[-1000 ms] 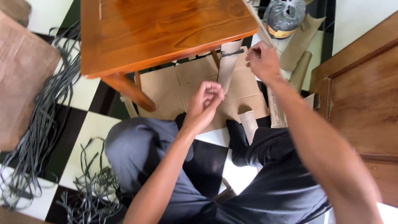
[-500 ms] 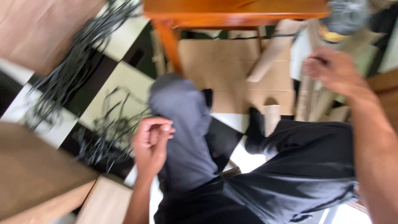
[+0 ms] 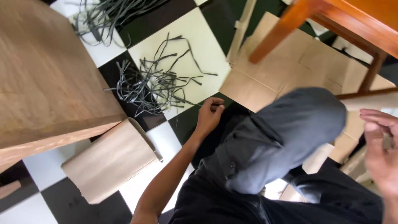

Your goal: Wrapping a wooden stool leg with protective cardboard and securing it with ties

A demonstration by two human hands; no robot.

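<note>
My left hand (image 3: 209, 114) reaches down to the checkered floor, fingers pinched on the end of a thin grey strip (image 3: 188, 102). That strip runs out of a loose pile of grey strips (image 3: 151, 83) just left of the hand. My right hand (image 3: 379, 143) is blurred at the right edge, fingers apart and nothing in it. It hovers beside my raised knee in grey trousers (image 3: 290, 128).
A rolled piece of brown corrugated card (image 3: 110, 161) lies on the floor at lower left. A light wooden surface (image 3: 41, 74) fills the left side. Flattened cardboard (image 3: 286, 66) lies under an orange wooden table (image 3: 286, 25). More grey strips (image 3: 103, 12) lie at the top.
The view has swung left and down. My left hand moved from mid-air down to the strip pile and closed on a strip. My right hand left the cardboard tube and opened.
</note>
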